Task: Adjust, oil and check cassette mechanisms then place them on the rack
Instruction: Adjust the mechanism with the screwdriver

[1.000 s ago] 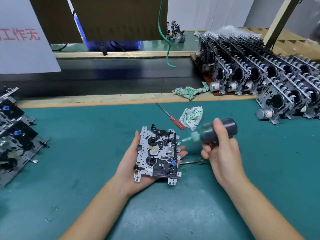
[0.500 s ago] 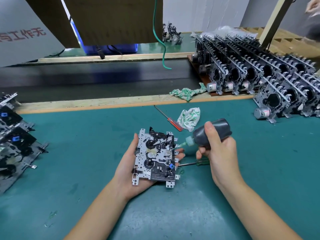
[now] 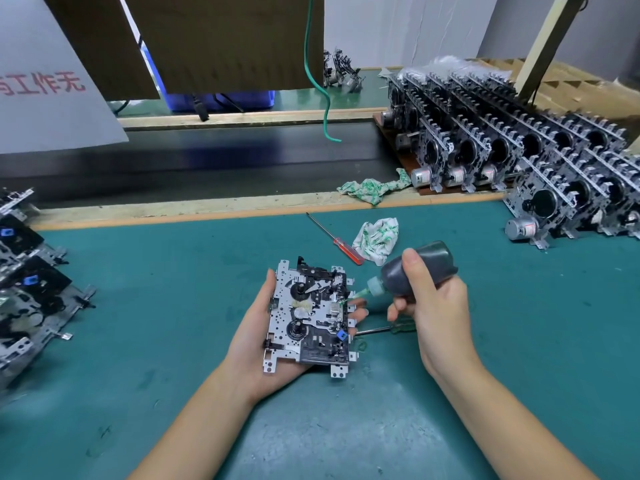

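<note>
A metal cassette mechanism [image 3: 311, 317] with black gears and a small blue part lies face up in my left hand [image 3: 252, 337], whose palm cradles it from below with fingertips curled round its right edge. My right hand [image 3: 433, 306] grips a dark oil bottle [image 3: 419, 271] tilted to the left. Its green nozzle tip touches the mechanism's right side. A green-handled screwdriver [image 3: 391, 329] is also tucked under my right hand's fingers. The rack [image 3: 519, 157] at the back right holds several rows of mechanisms standing on edge.
A red-handled screwdriver [image 3: 341, 245] and a crumpled white-green cloth [image 3: 377, 239] lie on the green mat [image 3: 156, 289] behind my hands. Another cloth [image 3: 370, 188] sits on the wooden strip. Several mechanisms [image 3: 24, 282] lie stacked at the left edge. A green cable [image 3: 320, 81] hangs above the black belt.
The oil bottle has moved left and down, bringing its nozzle from beside the mechanism onto its right side. My left hand has kept holding the mechanism in place.
</note>
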The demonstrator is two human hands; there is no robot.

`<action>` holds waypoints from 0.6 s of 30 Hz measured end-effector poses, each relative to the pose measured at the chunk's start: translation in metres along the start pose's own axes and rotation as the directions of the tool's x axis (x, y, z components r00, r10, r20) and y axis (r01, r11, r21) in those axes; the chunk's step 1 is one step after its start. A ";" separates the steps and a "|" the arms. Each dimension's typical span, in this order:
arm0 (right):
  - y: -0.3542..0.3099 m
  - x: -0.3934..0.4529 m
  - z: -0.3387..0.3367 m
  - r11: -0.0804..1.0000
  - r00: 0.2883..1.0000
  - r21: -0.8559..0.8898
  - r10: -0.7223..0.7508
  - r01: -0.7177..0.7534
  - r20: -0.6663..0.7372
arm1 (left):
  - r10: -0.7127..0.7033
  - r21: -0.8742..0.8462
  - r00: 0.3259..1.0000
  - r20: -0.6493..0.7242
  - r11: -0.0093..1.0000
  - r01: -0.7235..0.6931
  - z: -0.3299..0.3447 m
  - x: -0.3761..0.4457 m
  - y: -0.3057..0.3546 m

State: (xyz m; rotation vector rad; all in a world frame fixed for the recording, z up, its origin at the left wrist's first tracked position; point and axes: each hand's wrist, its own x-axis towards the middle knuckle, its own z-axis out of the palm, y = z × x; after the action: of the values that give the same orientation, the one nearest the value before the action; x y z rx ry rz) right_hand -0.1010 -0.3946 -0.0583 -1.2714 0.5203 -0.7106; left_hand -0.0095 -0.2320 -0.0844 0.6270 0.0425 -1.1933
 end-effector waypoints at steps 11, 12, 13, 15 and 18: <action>-0.008 0.000 0.001 0.995 0.999 0.099 0.022 -0.019 -0.027 | 0.017 0.006 1.000 -0.015 1.000 -0.017 0.001 -0.001 0.000; -0.010 0.002 0.000 0.993 0.999 0.116 0.023 -0.019 -0.033 | 0.022 0.010 1.000 -0.019 1.000 -0.022 0.002 -0.001 0.000; -0.012 0.004 -0.002 0.992 0.999 0.124 0.025 -0.020 -0.034 | 0.029 0.015 0.999 -0.023 0.999 -0.029 0.002 -0.001 0.000; -0.016 0.008 -0.006 0.993 1.000 0.117 0.020 -0.017 -0.021 | 0.042 0.024 0.999 -0.031 0.999 -0.042 0.002 -0.001 -0.001; -0.014 0.012 -0.011 1.000 0.999 -0.004 -0.022 0.022 -0.032 | 0.052 0.032 0.998 -0.043 0.998 -0.051 0.002 -0.002 -0.001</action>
State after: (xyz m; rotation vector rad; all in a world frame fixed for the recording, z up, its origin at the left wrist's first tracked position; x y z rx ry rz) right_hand -0.1033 -0.4133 -0.0466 -1.2720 0.5347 -0.7502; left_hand -0.0115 -0.2317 -0.0827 0.6781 0.0444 -1.1325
